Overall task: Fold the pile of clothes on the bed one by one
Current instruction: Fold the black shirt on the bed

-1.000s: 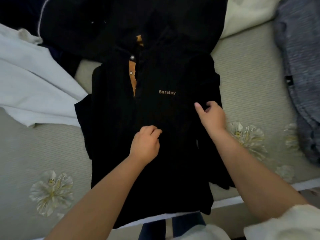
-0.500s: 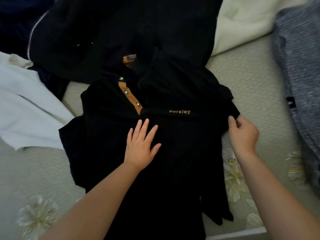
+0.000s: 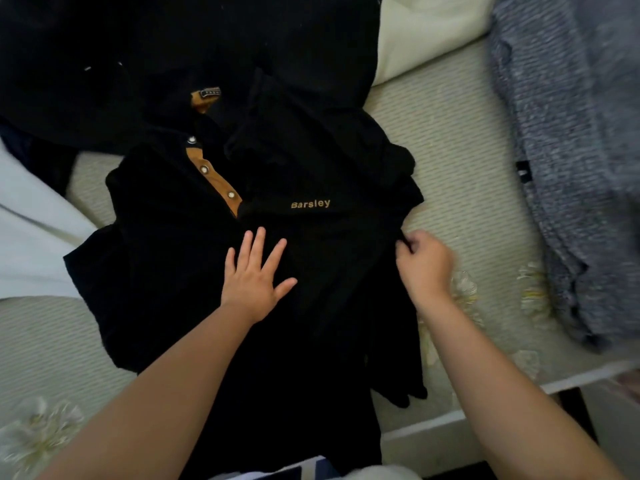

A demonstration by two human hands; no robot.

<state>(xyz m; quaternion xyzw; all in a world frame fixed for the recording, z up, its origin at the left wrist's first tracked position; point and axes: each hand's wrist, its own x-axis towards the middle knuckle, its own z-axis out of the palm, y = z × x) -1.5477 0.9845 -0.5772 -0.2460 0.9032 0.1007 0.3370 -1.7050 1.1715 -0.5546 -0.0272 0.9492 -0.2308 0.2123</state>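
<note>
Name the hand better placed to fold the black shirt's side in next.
Probably right: the right hand already pinches the black shirt at its side edge, while the left hand presses flat on its middle.

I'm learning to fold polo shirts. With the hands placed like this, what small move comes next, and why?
Probably draw the right side inward. The left hand lies flat on the black shirt, pinning its middle, while the right hand pinches the shirt's right edge at the bed; carrying that edge over the chest would likely make the first fold.
</note>
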